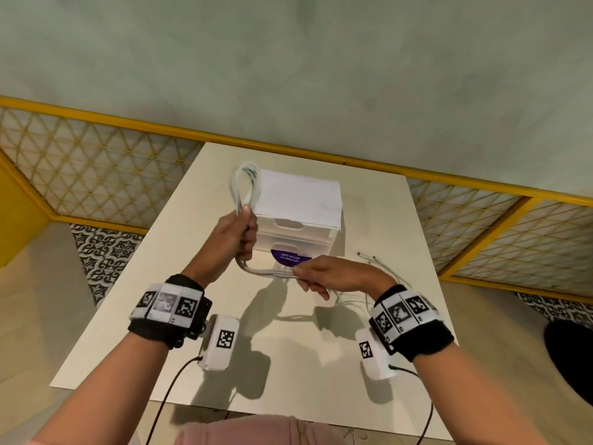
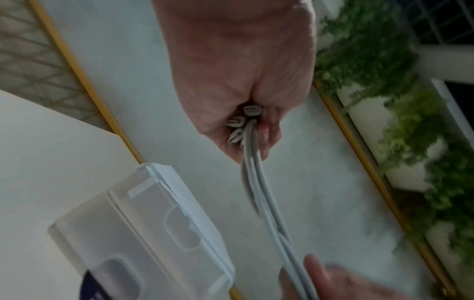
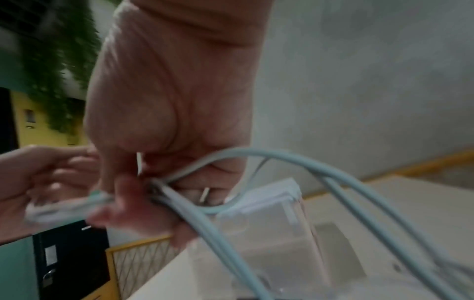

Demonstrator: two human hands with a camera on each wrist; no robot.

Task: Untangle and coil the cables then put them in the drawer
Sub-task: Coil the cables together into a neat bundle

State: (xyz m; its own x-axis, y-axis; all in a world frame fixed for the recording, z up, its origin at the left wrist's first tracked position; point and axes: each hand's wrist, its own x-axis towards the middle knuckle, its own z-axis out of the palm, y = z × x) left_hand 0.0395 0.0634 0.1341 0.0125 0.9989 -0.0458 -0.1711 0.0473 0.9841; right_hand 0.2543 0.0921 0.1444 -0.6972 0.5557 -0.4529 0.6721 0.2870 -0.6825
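Note:
My left hand is raised in front of the drawer unit and grips a bundle of white cables, whose loop stands up above the fist. Several connector ends poke out of the fist in the left wrist view. The strands run down and right to my right hand, which pinches the same cables just above the table. More loose cable trails on the table behind my right wrist. The translucent white drawer unit has two shut drawers, the lower one with a purple label.
The cream table stands against a yellow rail with lattice panels on both sides. A dark round object lies at the right edge. Green plants hang beyond the wall.

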